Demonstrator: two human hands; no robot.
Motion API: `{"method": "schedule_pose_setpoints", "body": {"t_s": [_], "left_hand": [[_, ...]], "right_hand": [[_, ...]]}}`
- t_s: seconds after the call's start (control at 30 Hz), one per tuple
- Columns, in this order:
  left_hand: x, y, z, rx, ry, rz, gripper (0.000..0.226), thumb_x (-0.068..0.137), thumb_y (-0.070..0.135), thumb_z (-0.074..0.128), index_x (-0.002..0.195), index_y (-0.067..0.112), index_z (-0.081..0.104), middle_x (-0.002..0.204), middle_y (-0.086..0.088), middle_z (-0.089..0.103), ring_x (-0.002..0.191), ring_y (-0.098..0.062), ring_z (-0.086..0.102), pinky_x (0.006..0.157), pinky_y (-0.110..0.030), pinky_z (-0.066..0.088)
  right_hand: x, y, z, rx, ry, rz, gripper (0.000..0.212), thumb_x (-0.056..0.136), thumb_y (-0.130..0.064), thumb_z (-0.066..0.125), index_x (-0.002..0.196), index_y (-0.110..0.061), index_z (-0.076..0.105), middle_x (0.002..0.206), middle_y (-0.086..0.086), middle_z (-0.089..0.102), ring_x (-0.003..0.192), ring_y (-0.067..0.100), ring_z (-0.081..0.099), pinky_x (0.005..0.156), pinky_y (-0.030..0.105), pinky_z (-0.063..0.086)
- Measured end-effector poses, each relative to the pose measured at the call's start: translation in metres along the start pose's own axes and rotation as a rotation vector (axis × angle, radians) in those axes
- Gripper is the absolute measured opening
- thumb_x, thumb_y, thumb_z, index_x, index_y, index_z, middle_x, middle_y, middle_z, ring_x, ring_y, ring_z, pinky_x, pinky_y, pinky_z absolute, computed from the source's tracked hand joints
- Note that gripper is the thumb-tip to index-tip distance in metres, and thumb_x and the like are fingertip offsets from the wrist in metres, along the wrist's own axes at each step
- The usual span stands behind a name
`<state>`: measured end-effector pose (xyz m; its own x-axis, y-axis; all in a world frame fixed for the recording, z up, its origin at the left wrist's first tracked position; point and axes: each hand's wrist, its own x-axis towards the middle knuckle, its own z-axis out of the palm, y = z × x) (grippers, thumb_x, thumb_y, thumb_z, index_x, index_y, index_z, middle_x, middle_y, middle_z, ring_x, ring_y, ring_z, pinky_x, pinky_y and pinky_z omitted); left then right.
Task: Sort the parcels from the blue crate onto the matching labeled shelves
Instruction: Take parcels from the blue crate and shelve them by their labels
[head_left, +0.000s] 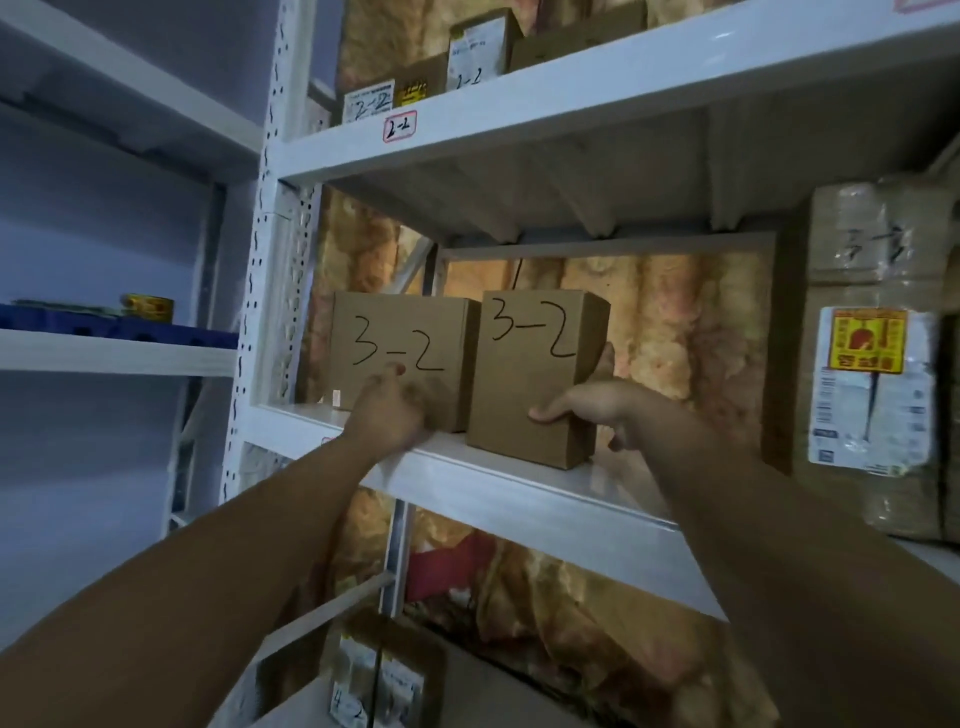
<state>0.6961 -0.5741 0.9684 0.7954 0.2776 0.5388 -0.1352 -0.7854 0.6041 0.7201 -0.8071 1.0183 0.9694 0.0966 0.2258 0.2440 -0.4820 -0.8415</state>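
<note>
Both hands are up at the middle shelf (519, 491). The right hand (579, 408) has a proper grip on the right box (524, 384): thumb flat across the lower front face, and the other fingers (605, 358) wrapped round its right side. The left hand (387, 418) is on the lower front of the left box (397, 353), near its right corner, but it's pretty blurred, so I honestly can't tell if it's gripping or just pushing.

Both are plain brown cardboard boxes with "3-2" handwritten in black marker on the front. They stand upright on that shelf, side by side. The right one sits nearer the front edge, and its left edge overlaps the left one from this angle, so I can't say if they actually touch.

The upper shelf (649, 88) has a red-bordered tag (400, 126) reading "2-2" on its front edge, and small parcels (470, 52) marked "2-2" sit above it. At the far right of the middle shelf there's a big wrapped parcel (878, 249) with a yellow and red sticker (866, 340). Down below there's a box (387, 670) marked "4-2". Off to the left, on a separate rack, there's a blue container (104, 326).
</note>
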Motion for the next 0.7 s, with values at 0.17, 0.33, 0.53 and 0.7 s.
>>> {"method": "schedule_pose_setpoints", "body": {"t_s": [0.17, 0.33, 0.53, 0.7], "left_hand": [[0.079, -0.067, 0.008, 0.205, -0.091, -0.085, 0.053, 0.084, 0.027, 0.056, 0.127, -0.002, 0.049, 0.111, -0.016, 0.061, 0.104, -0.031, 0.057, 0.088, -0.038, 0.048], [0.135, -0.092, 0.028, 0.228, -0.286, -0.178, 0.084, 0.072, 0.036, 0.054, 0.142, -0.004, 0.029, 0.13, -0.027, 0.049, 0.115, -0.039, 0.052, 0.098, -0.046, 0.046], [0.122, -0.078, 0.024, 0.172, -0.268, -0.141, 0.112, 0.073, 0.045, 0.065, 0.15, 0.008, -0.008, 0.146, -0.027, 0.032, 0.125, -0.042, 0.043, 0.105, -0.049, 0.038], [0.105, -0.075, 0.018, 0.101, -0.152, 0.189, 0.113, 0.076, 0.048, 0.074, 0.151, 0.028, -0.008, 0.156, -0.021, 0.0, 0.139, -0.041, 0.023, 0.111, -0.045, 0.031]], "right_hand": [[0.026, 0.003, 0.001, -0.109, -0.058, 0.11, 0.09, 0.072, -0.022, 0.083, 0.145, -0.014, 0.031, 0.145, 0.001, 0.044, 0.134, 0.023, 0.037, 0.11, 0.044, 0.031], [0.041, 0.0, 0.007, -0.103, -0.055, 0.159, 0.083, 0.069, -0.02, 0.084, 0.14, -0.015, 0.042, 0.144, -0.001, 0.045, 0.136, 0.02, 0.036, 0.113, 0.042, 0.029], [0.056, -0.001, 0.028, -0.01, -0.04, 0.144, 0.099, 0.052, -0.015, 0.089, 0.139, -0.019, 0.043, 0.134, -0.002, 0.056, 0.127, 0.018, 0.048, 0.108, 0.043, 0.039], [0.055, 0.005, 0.032, 0.106, -0.025, 0.077, 0.106, 0.049, -0.011, 0.089, 0.139, -0.03, 0.034, 0.128, -0.005, 0.06, 0.122, 0.018, 0.054, 0.101, 0.043, 0.046]]}}
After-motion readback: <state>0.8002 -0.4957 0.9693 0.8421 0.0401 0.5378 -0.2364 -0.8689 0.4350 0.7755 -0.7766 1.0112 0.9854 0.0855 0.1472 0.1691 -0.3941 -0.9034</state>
